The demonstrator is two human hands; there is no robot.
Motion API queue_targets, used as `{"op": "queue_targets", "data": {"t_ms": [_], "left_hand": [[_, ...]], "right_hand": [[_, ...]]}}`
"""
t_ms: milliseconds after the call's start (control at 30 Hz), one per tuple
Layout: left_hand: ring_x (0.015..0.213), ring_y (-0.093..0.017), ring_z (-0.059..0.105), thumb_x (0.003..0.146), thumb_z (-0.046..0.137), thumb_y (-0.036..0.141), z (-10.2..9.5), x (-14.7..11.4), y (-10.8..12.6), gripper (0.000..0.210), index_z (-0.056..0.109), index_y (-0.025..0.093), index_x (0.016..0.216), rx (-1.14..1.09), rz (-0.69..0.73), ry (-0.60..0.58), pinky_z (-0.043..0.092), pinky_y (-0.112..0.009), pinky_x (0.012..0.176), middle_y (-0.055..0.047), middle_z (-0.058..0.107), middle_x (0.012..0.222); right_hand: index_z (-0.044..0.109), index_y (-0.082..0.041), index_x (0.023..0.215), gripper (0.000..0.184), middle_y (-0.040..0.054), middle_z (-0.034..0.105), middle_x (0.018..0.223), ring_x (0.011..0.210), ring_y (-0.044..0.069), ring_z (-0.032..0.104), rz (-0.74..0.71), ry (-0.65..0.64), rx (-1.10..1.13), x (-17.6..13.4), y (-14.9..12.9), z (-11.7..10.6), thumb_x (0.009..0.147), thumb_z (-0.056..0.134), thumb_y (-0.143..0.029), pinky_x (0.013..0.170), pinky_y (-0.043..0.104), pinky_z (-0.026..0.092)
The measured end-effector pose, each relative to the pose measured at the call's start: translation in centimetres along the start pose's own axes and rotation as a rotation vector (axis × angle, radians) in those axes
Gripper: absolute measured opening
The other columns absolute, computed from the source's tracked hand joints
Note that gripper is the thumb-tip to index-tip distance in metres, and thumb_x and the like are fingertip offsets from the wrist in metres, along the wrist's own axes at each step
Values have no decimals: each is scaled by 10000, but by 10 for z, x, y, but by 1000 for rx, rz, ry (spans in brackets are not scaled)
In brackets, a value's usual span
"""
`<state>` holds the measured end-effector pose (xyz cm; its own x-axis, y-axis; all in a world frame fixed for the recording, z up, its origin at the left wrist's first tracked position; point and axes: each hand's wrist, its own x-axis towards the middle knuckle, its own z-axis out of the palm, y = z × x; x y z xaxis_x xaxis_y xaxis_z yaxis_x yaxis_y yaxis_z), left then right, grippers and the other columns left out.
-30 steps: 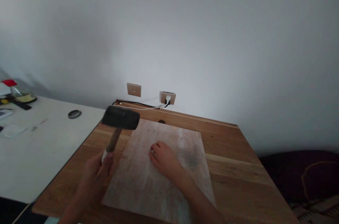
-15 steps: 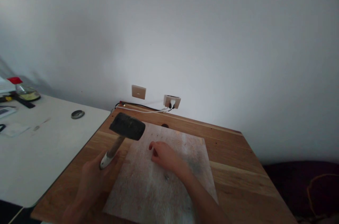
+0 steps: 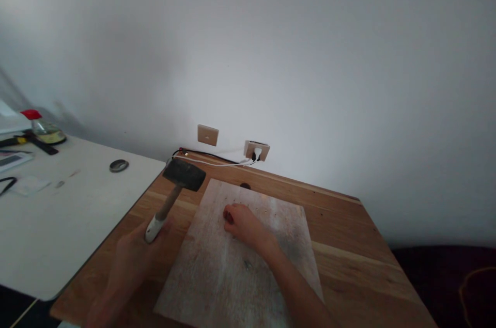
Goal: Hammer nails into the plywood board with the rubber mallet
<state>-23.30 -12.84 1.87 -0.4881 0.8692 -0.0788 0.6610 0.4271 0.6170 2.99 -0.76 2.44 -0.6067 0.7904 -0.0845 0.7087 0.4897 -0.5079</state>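
Observation:
My left hand [image 3: 135, 248] is closed around the white grip of a rubber mallet [image 3: 184, 174]. The mallet's black head is raised over the left edge of a worn, whitish board [image 3: 217, 276]. Above the upper part of that board, my right hand [image 3: 244, 222] has thumb and forefinger pressed together. Whatever lies in that pinch is too small to make out. Small dark marks [image 3: 265, 210], nails or holes, run in a row along the board's far side. A little heap of thin metal pieces, which look like nails [image 3: 247, 264], lies below my right hand.
The board rests on a wooden table [image 3: 349, 255] against the wall. Cables run along its back edge to a wall socket [image 3: 257, 151]. On the left, a white table [image 3: 77, 204] bears a round metal lid [image 3: 119, 165], a red-capped bottle [image 3: 48, 133] and a black-and-yellow tool [image 3: 15, 141].
The mallet has risen slightly and tilted back to the left. My right fingers have curled tighter, staying over the same area of the board. The view has shifted a little.

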Motion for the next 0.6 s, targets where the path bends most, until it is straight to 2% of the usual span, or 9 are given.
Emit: {"op": "queue_targets", "data": {"t_ms": [100, 167, 267, 333, 467, 600], "left_hand": [[682, -285, 732, 930, 469, 373, -9, 3, -5, 350, 732, 214, 1097, 216, 36, 16, 444, -293, 567, -85, 747, 726], [714, -295, 741, 964, 413, 313, -13, 2, -5, 383, 708, 210, 1186, 354, 66, -3, 445, -306, 585, -105, 762, 778], [761, -295, 750, 1003, 328, 232, -15, -1, -4, 431, 652, 201, 1285, 515, 116, -53, 447, -320, 610, -122, 774, 845], [791, -292, 755, 1002, 301, 176, -14, -3, -1, 456, 610, 193, 1337, 571, 118, -97, 455, -328, 635, -129, 778, 880], [859, -306, 761, 1025, 338, 244, -12, -4, 5, 404, 577, 217, 1349, 561, 58, -185, 476, -346, 684, -128, 785, 949], [940, -310, 756, 1018, 402, 372, -11, -4, 12, 367, 592, 255, 1308, 467, 24, -208, 495, -350, 736, -107, 785, 1020]], "right_hand": [[776, -162, 992, 255, 49, 755, 886, 793, 157, 664, -50, 66, 142, 11, 13, -7, 818, 632, -45, 756, 248, 485], [781, -159, 986, 229, 47, 760, 882, 787, 150, 675, -60, 140, 230, 20, 22, -12, 848, 628, -57, 753, 245, 496], [775, -146, 964, 182, 56, 763, 878, 783, 156, 685, -13, 227, 281, 33, 33, -13, 880, 630, -73, 757, 258, 510], [773, -139, 969, 183, 67, 765, 884, 783, 162, 687, 13, 224, 265, 40, 36, -8, 870, 643, -57, 756, 263, 511], [772, -147, 984, 192, 86, 757, 917, 823, 184, 680, -13, 212, 146, 45, 35, 1, 866, 650, -58, 793, 282, 505], [765, -149, 992, 186, 98, 739, 951, 872, 198, 666, -53, 212, 43, 44, 32, 2, 892, 625, -78, 837, 294, 494]]}}
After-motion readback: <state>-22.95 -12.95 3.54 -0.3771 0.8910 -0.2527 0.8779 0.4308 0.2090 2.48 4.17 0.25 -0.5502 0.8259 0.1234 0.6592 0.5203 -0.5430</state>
